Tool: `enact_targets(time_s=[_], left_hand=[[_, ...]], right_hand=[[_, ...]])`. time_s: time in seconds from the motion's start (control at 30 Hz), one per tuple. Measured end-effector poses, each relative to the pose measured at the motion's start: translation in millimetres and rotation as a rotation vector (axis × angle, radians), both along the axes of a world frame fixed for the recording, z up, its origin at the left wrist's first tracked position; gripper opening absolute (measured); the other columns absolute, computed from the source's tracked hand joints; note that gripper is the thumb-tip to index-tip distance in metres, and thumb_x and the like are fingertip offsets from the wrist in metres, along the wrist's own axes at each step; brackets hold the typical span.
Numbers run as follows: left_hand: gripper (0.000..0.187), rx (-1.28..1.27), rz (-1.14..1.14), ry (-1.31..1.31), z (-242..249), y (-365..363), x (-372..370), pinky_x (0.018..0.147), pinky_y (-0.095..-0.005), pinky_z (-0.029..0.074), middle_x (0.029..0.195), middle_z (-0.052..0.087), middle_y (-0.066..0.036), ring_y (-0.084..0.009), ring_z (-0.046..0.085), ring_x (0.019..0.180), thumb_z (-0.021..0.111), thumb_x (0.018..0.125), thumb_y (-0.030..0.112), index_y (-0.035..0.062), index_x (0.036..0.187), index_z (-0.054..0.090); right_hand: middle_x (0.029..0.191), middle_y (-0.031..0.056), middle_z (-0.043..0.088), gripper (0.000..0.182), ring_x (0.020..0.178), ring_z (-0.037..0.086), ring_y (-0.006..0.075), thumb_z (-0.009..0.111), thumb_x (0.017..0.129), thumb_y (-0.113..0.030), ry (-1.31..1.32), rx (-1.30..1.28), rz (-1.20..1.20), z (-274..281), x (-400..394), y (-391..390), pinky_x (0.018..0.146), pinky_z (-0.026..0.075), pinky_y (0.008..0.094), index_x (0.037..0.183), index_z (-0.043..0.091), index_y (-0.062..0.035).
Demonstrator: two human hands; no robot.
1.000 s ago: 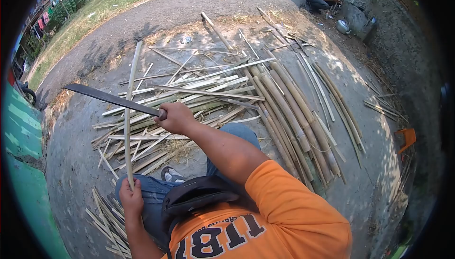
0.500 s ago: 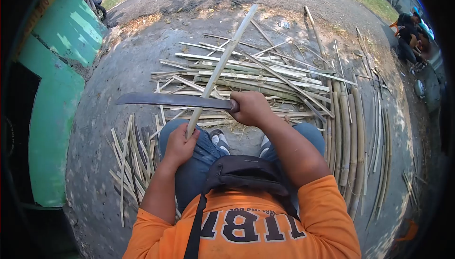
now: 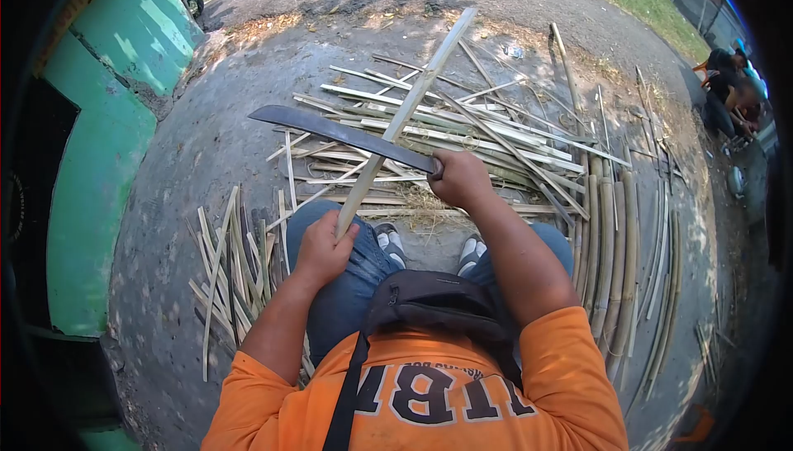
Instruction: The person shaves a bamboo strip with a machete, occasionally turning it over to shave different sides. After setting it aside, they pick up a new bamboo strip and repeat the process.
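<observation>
My left hand [image 3: 325,246] is closed around the near end of a long split bamboo strip [image 3: 422,83], which slants up and away to the right. In my right hand [image 3: 459,178] is the handle of a machete [image 3: 330,130], its dark blade pointing left. The blade crosses the strip a little above my left hand; it looks to be against the strip's upper face. Beyond my knees lies a pile of split bamboo strips [image 3: 529,150] on the concrete.
Whole bamboo poles [image 3: 606,244] lie side by side at my right. A heap of thin strips [image 3: 216,273] is at my left, near a green wall [image 3: 99,203]. Two people [image 3: 728,92] sit at the far right. My feet [image 3: 390,243] are just before the pile.
The machete has slid farther up the strip, away from my left hand, and its tip now angles upward. The view has shifted slightly. Both hands keep their hold.
</observation>
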State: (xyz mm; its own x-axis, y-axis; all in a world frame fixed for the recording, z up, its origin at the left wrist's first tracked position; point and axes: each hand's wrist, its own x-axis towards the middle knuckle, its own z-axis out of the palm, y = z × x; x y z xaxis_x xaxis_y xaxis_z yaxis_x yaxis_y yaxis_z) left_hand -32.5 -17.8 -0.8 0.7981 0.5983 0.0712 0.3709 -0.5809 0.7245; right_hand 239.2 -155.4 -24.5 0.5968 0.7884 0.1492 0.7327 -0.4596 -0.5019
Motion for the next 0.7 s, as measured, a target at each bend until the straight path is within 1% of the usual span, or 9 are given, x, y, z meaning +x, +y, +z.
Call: enact_targets(time_s=[0.13,0.23,0.33,0.43,0.53,0.63,0.7], left_hand=[[0.028,-0.023,0.009,0.005,3.0,-2.4,1.8,0.07,-0.0498,0.051,0.082,0.067,-0.025,-0.0482,0.066,0.081,0.071,0.097,0.026,-0.0005,0.099,0.063],[0.029,-0.001,0.003,0.018,2.4,-4.6,2.6,0.072,-0.0501,0.051,0.085,0.068,-0.026,-0.0482,0.067,0.083,0.07,0.096,0.027,-0.0002,0.1,0.064],[0.029,0.038,-0.016,0.023,-2.0,-3.6,3.0,0.073,-0.0504,0.052,0.087,0.069,-0.026,-0.0483,0.067,0.085,0.07,0.096,0.028,0.0001,0.102,0.065],[0.029,0.028,-0.011,0.039,0.1,-3.3,3.0,0.074,-0.0504,0.052,0.087,0.07,-0.026,-0.0483,0.068,0.086,0.07,0.096,0.028,0.0002,0.103,0.066],[0.027,0.034,-0.001,0.004,-1.4,-3.5,3.2,0.071,-0.0449,0.052,0.081,0.069,-0.024,-0.0436,0.068,0.078,0.072,0.095,0.023,-0.0019,0.104,0.067],[0.029,-0.006,-0.002,0.031,5.6,-5.9,3.8,0.075,-0.0503,0.053,0.087,0.07,-0.026,-0.0487,0.068,0.086,0.07,0.096,0.028,0.0,0.105,0.067],[0.03,0.002,-0.005,0.034,5.7,-5.1,3.7,0.074,-0.0501,0.053,0.087,0.07,-0.026,-0.0485,0.068,0.086,0.07,0.096,0.028,-0.0001,0.105,0.067]], right_hand=[[0.084,0.0183,0.072,0.016,0.085,0.071,0.0407,0.064,0.084,-0.024,-0.042,0.015,0.046,-1.6,-8.7,-0.9,0.075,0.056,0.0543,0.092,0.07,-0.0116],[0.082,0.0165,0.072,0.016,0.082,0.071,0.0387,0.066,0.082,-0.024,-0.119,-0.109,0.059,6.3,-11.8,-4.2,0.073,0.056,0.0529,0.091,0.07,-0.012],[0.079,0.0151,0.071,0.015,0.078,0.071,0.0374,0.068,0.08,-0.024,-0.188,-0.086,0.095,5.8,-4.9,-8.4,0.07,0.056,0.0517,0.09,0.071,-0.0133],[0.077,0.0151,0.07,0.014,0.076,0.071,0.0379,0.068,0.08,-0.024,-0.17,-0.023,0.097,7.4,-5.5,-9.4,0.069,0.056,0.0521,0.088,0.071,-0.0133],[0.076,0.015,0.07,0.013,0.076,0.07,0.0379,0.069,0.081,-0.025,-0.178,0.027,0.08,7.8,-6.8,-9.7,0.068,0.055,0.0523,0.086,0.071,-0.0128],[0.075,0.0146,0.069,0.013,0.075,0.07,0.0378,0.068,0.082,-0.025,-0.194,0.056,0.082,9.0,-5.2,-9.8,0.067,0.055,0.0527,0.086,0.071,-0.0128],[0.075,0.0143,0.069,0.013,0.075,0.07,0.0376,0.068,0.082,-0.025,-0.191,0.067,0.092,9.4,-4.9,-9.9,0.067,0.054,0.0529,0.086,0.071,-0.0132]])
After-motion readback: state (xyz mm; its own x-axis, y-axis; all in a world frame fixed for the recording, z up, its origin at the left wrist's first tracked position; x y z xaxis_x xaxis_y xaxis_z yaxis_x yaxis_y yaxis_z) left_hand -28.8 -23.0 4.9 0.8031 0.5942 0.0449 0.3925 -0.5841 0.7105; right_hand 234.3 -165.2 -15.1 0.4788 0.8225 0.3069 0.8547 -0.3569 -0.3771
